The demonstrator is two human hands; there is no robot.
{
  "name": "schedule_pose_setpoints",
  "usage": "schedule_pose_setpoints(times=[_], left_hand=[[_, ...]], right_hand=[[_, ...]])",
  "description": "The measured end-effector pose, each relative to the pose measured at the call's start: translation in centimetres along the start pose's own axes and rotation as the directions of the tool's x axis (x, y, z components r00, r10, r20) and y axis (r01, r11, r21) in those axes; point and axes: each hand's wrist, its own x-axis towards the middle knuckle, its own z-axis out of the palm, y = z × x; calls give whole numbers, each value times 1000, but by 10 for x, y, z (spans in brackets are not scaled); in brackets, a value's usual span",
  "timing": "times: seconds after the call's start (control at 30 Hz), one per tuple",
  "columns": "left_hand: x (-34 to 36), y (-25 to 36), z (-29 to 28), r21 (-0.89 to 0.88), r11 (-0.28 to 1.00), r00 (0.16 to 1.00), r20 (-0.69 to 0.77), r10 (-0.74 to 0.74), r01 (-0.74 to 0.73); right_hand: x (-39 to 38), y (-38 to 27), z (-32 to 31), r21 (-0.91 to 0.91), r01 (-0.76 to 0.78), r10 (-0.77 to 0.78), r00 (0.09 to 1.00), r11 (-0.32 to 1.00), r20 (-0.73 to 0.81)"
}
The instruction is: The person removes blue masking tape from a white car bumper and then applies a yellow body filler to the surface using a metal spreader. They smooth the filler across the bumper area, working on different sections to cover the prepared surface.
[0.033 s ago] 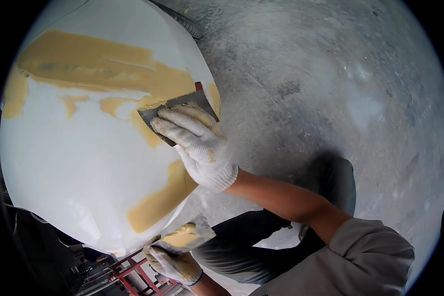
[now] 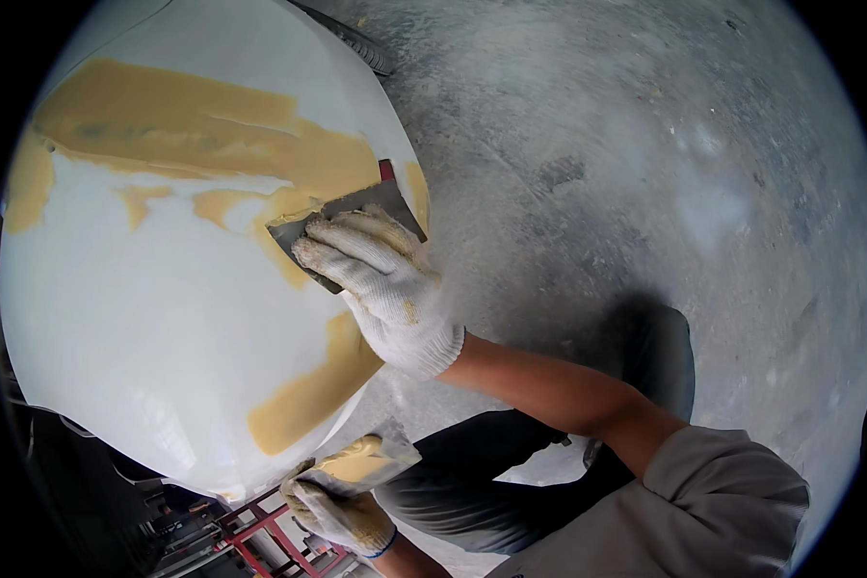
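My right hand [image 2: 385,289], in a white knit glove, presses its fingers on a dark flat putty spreader [image 2: 289,231]. The spreader's edge rests on the yellow-tan putty [image 2: 328,159] spread over a white curved car body panel [image 2: 164,318]. Lower down, my left hand [image 2: 335,515], in a stained glove, grips a thin greyish putty plate [image 2: 395,453]. A mound of yellow putty [image 2: 356,462] lies on that plate. The left thumb and part of its fingers are hidden.
Another putty patch [image 2: 308,395] covers the panel's lower right edge. A tyre [image 2: 352,39] shows at the top. Grey concrete floor [image 2: 588,173] stretches to the right. My bent leg [image 2: 472,491] is close below the panel. A red metal frame [image 2: 260,535] stands at the lower left.
My right hand and the spreader have shifted very slightly left and down on the panel. My left hand and the plate look unmoved.
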Motion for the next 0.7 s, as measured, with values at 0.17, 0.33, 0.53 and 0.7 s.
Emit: schedule_pose_setpoints(times=[0.17, 0.33, 0.53, 0.7], left_hand=[[0, -18, -11, 140, 983, 992, 34, 119, -123], [-2, -4, 4, -100, 994, 997, 50, 59, -54], [-6, 39, 36, -461, 880, 973, 231, -5, 114], [-2, 47, 58, -468, 883, 992, 83, 95, -45]], right_hand=[[-24, -12, 1, -25, 18, -17, 998, 1000, 67], [-20, -18, -41, -2, 54, -52, 962, 999, 269], [-2, -9, -129, 406, -699, 142, 583, 589, 800], [-20, 34, -154, 240, -392, -39, 456, 888, 889]])
